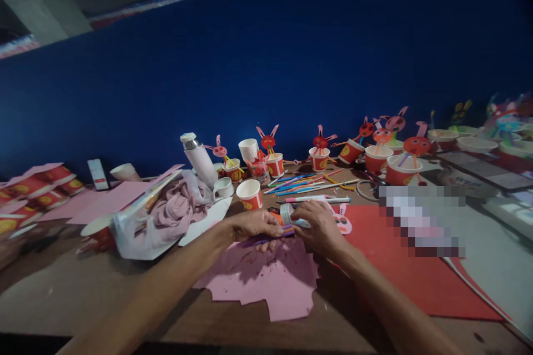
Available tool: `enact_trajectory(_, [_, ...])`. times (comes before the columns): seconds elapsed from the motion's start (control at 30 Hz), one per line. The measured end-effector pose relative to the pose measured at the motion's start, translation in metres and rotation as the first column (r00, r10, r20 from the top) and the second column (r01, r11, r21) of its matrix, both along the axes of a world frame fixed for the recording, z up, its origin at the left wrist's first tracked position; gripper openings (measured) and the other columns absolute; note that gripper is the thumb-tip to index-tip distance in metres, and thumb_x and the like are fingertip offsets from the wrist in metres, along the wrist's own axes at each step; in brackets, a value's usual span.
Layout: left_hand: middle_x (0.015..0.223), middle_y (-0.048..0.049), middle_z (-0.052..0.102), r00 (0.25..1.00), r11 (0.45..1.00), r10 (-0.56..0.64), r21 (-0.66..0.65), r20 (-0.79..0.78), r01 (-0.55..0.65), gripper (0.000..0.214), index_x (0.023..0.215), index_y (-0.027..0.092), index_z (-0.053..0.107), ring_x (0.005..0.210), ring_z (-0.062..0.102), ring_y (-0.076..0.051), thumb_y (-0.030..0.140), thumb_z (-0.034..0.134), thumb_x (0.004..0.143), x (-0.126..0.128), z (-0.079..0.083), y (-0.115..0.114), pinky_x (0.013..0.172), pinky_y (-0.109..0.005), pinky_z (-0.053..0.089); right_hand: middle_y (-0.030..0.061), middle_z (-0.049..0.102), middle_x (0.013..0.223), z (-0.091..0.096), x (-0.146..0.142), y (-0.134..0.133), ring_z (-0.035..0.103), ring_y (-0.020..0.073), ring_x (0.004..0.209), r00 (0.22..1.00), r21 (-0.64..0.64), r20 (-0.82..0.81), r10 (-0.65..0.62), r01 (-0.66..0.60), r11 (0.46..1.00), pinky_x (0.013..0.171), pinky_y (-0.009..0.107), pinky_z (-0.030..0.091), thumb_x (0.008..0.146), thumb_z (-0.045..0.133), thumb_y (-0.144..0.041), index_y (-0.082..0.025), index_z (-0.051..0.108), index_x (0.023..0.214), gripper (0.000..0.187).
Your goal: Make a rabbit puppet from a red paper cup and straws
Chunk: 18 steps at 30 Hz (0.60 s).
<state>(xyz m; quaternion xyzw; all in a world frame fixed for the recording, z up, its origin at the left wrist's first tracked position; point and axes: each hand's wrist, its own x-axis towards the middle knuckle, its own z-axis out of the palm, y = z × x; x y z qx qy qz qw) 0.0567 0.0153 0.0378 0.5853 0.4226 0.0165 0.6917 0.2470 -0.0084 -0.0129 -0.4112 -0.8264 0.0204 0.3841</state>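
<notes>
My left hand (pixel 255 225) and my right hand (pixel 318 227) meet above a cut pink paper sheet (pixel 275 283) on the wooden table. Both have their fingers curled. Between them lies a small whitish glue bottle (pixel 288 214), with the right hand's fingers closed on its end. Thin purple and orange strips (pixel 281 230) run under the left hand's fingertips, which pinch them. A pink paper bunny face (pixel 343 223) lies just right of my right hand, on a red sheet (pixel 416 266).
Red-and-white paper cups with bunny heads on straws (pixel 320 156) line the back along a blue wall. Coloured straws and pens (pixel 303 183) lie behind my hands. A plastic bag with pink cloth (pixel 162 213), a white flask (pixel 200 159) and cup stacks (pixel 33 188) fill the left.
</notes>
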Motion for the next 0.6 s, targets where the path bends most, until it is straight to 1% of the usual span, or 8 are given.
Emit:
enact_trajectory(0.13, [0.045, 0.0024, 0.054, 1.000, 1.000, 0.001, -0.001, 0.018, -0.001, 0.031, 0.064, 0.011, 0.058, 0.034, 0.043, -0.005, 0.041, 0.068, 0.061, 0.0023, -0.0006, -0.0011, 0.037, -0.018, 0.033, 0.0021, 0.062, 0.076, 0.0017, 0.0007, 0.0002, 0.049, 0.0171, 0.075, 0.999, 0.077, 0.043, -0.017, 0.013, 0.997, 0.068, 0.029, 0.026, 0.070, 0.060, -0.018, -0.021, 0.061, 0.076, 0.008])
enact_trajectory(0.23, [0.045, 0.0029, 0.053, 0.999, 1.000, 0.008, -0.019, 0.032, -0.008, 0.032, 0.065, 0.011, 0.057, 0.034, 0.042, -0.005, 0.041, 0.068, 0.060, 0.0033, -0.0008, -0.0012, 0.038, -0.018, 0.035, 0.0019, 0.062, 0.075, 0.0019, 0.0016, 0.0006, 0.048, 0.0162, 0.073, 0.999, 0.095, 0.053, -0.004, -0.001, 0.995, 0.068, 0.029, 0.026, 0.070, 0.058, -0.017, -0.021, 0.060, 0.077, 0.008])
enact_trajectory(0.33, [0.044, 0.0032, 0.053, 1.000, 0.999, 0.009, -0.043, 0.023, -0.008, 0.033, 0.068, 0.012, 0.057, 0.034, 0.043, -0.005, 0.042, 0.068, 0.060, 0.0032, -0.0003, -0.0004, 0.039, -0.019, 0.036, 0.0009, 0.063, 0.069, 0.0018, 0.0016, 0.0002, 0.049, 0.0142, 0.067, 0.999, 0.102, 0.030, 0.011, -0.014, 0.995, 0.069, 0.030, 0.027, 0.071, 0.054, -0.015, -0.020, 0.060, 0.077, 0.010])
enact_trajectory(0.43, [0.044, 0.0030, 0.054, 1.000, 0.998, -0.013, -0.061, 0.011, 0.013, 0.032, 0.072, 0.011, 0.058, 0.033, 0.043, -0.005, 0.040, 0.068, 0.061, 0.0022, 0.0012, 0.0002, 0.039, -0.019, 0.036, 0.0004, 0.063, 0.065, 0.0009, 0.0005, -0.0004, 0.049, 0.0129, 0.062, 0.999, 0.144, -0.007, 0.043, -0.041, 0.989, 0.072, 0.030, 0.028, 0.072, 0.051, -0.013, -0.020, 0.060, 0.079, 0.014])
enact_trajectory(0.5, [0.044, 0.0025, 0.054, 1.000, 0.998, -0.025, -0.063, 0.004, 0.025, 0.031, 0.073, 0.011, 0.059, 0.033, 0.044, -0.006, 0.039, 0.067, 0.062, 0.0012, 0.0020, 0.0001, 0.039, -0.019, 0.037, 0.0007, 0.062, 0.064, -0.0002, -0.0006, -0.0007, 0.049, 0.0126, 0.060, 0.998, 0.171, -0.021, 0.065, -0.060, 0.983, 0.074, 0.031, 0.030, 0.073, 0.049, -0.012, -0.019, 0.060, 0.081, 0.016])
enact_trajectory(0.6, [0.045, 0.0019, 0.054, 0.999, 0.998, -0.034, -0.062, 0.003, 0.034, 0.026, 0.074, 0.011, 0.059, 0.037, 0.047, -0.007, 0.035, 0.066, 0.064, -0.0007, 0.0017, -0.0007, 0.041, -0.019, 0.039, 0.0022, 0.061, 0.065, -0.0026, -0.0030, -0.0008, 0.049, 0.0139, 0.062, 0.994, 0.167, -0.033, 0.104, -0.097, 0.981, 0.072, 0.030, 0.033, 0.074, 0.046, -0.012, -0.019, 0.059, 0.083, 0.017])
